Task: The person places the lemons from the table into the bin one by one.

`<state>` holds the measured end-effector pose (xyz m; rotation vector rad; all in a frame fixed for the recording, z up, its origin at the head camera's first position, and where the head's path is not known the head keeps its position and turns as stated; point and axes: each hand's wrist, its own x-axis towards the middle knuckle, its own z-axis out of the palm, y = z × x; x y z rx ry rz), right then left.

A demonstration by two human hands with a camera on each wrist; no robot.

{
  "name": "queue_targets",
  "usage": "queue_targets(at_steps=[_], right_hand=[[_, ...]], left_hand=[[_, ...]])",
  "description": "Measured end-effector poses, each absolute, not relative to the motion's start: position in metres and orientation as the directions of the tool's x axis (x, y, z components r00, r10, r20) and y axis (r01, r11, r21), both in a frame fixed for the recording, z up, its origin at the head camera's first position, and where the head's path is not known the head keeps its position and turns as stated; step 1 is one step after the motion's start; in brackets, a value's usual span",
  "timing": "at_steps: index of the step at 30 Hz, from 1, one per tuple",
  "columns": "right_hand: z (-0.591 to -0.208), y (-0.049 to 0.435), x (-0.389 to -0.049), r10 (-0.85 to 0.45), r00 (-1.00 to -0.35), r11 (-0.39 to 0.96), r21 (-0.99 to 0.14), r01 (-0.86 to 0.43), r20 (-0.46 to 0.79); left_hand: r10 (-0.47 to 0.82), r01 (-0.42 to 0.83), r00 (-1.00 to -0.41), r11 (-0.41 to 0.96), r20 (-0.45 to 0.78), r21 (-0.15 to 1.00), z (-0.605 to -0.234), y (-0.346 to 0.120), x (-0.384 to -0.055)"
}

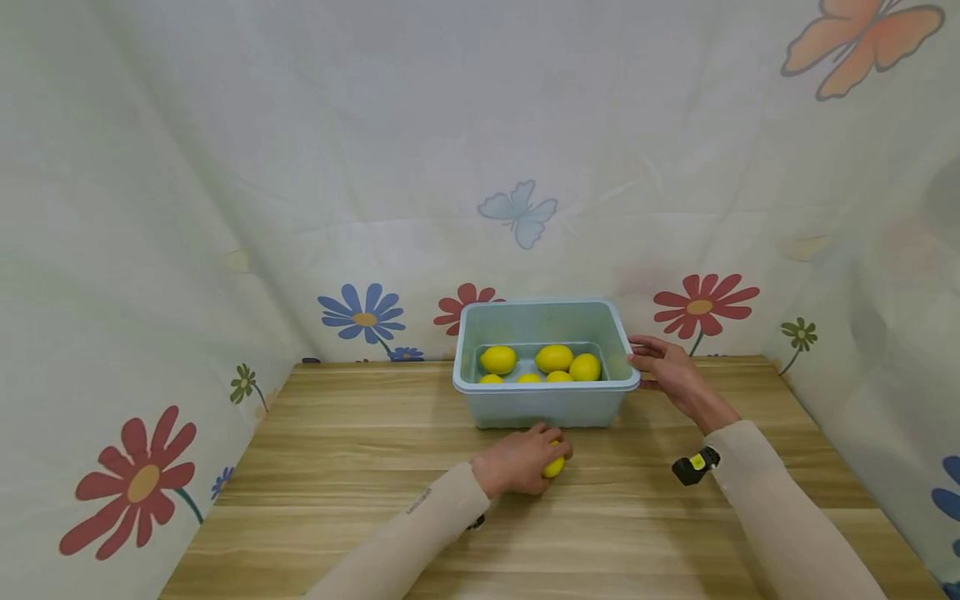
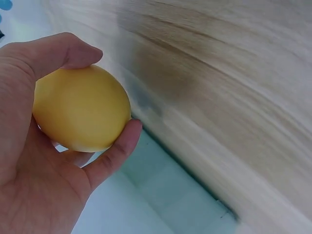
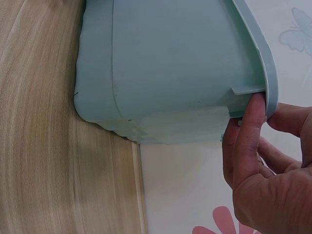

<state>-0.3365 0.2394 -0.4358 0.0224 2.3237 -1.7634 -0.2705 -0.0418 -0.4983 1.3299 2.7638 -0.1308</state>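
Note:
In front of the pale blue-green plastic bin (image 1: 547, 408), my left hand (image 1: 521, 460) grips a yellow lemon (image 1: 553, 467) low over the wooden table. The left wrist view shows thumb and fingers curled round that lemon (image 2: 83, 109). My right hand (image 1: 670, 372) pinches the bin's rim at its right side. Seen from the right wrist, the fingers (image 3: 251, 141) press under the rim (image 3: 270, 73) while the thumb lies over it. Several more lemons (image 1: 555, 358) lie on the bin's floor, the nearer ones partly hidden by its front wall.
The bin stands near the back edge of the wooden table (image 1: 360, 433). Behind it hangs a pale curtain (image 1: 420, 167) printed with flowers and butterflies, which also closes in the left and right sides. A black wrist device (image 1: 693, 467) sits at my right cuff.

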Motion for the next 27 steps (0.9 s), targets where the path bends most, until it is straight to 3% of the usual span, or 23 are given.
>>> queue_targets(at_steps=[14,27], right_hand=[[-0.434,0.238,-0.335,-0.124,-0.975,0.274,-0.951,0.146,-0.186],[-0.435,0.24,-0.336,-0.125,-0.977,0.272,-0.953,0.135,-0.174]], left_hand=[[0.805,0.808,-0.588,0.589,-0.08,-0.023,-0.475,-0.044,-0.254],[0.804,0.803,-0.595,0.595,0.006,-0.025,-0.43,-0.047,-0.247]])
